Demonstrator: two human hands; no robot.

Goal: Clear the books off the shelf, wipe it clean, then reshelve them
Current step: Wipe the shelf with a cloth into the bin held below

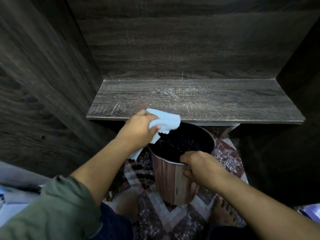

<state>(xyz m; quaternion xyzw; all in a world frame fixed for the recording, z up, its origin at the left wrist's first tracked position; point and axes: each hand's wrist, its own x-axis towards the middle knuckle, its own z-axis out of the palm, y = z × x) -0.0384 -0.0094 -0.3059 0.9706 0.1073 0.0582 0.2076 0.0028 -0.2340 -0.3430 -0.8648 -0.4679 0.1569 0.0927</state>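
A dark wood-grain shelf (216,101) spans the middle, bare of books, with pale dust streaks on its surface. My left hand (138,130) grips a light blue cloth (166,122) at the shelf's front edge, left of centre; part of the cloth hangs down below the hand. Just under the shelf edge stands a round bin (171,184) with a wood-pattern side, a metal rim and a dark inside. My right hand (199,168) grips the bin's near rim, fingers curled over it.
Dark wooden side panels (43,84) close in the shelf on the left and right, with a back wall (190,40) behind. A patterned rug (155,219) covers the floor under the bin. My bare foot (223,212) stands at the lower right.
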